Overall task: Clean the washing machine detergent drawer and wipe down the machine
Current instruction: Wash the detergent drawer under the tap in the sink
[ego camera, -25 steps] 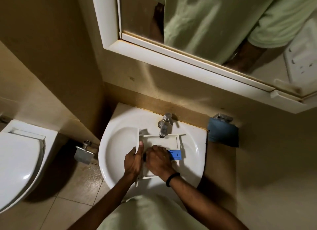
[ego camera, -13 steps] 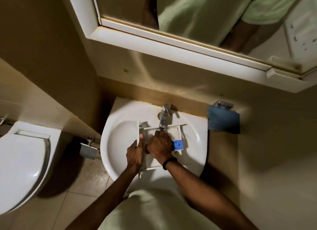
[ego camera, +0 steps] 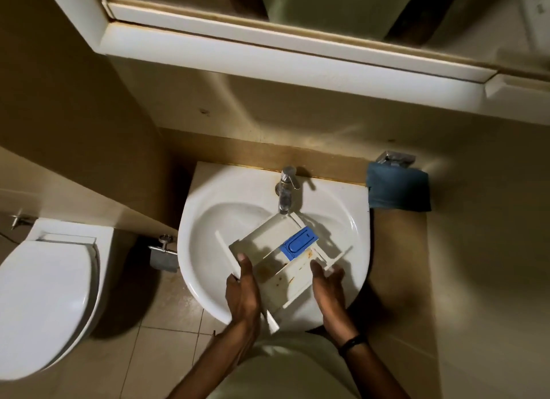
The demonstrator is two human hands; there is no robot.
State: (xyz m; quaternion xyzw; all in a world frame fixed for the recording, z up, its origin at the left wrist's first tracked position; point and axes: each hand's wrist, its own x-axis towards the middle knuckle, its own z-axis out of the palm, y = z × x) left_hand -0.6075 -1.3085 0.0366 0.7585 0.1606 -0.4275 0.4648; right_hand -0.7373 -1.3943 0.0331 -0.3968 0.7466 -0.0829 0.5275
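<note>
Bathroom sink (ego camera: 202,249) update: detergent drawer (ego camera: 268,243) now sits angled under the tap (ego camera: 285,190), no more scrubbing, left hand (ego camera: 241,288) and right hand (ego camera: 327,282) each have a grip on a side. Rinse next, probably.

You stood in a bathroom, a white washbasin (ego camera: 208,249) with a chrome tap (ego camera: 286,190) before you, a white toilet (ego camera: 44,294) with its lid down to your left, a white-framed mirror (ego camera: 238,56) overhead, beige floor tiles (ego camera: 166,354) underfoot, a blue cloth (ego camera: 398,190) hanging on the wall to your right.
</note>
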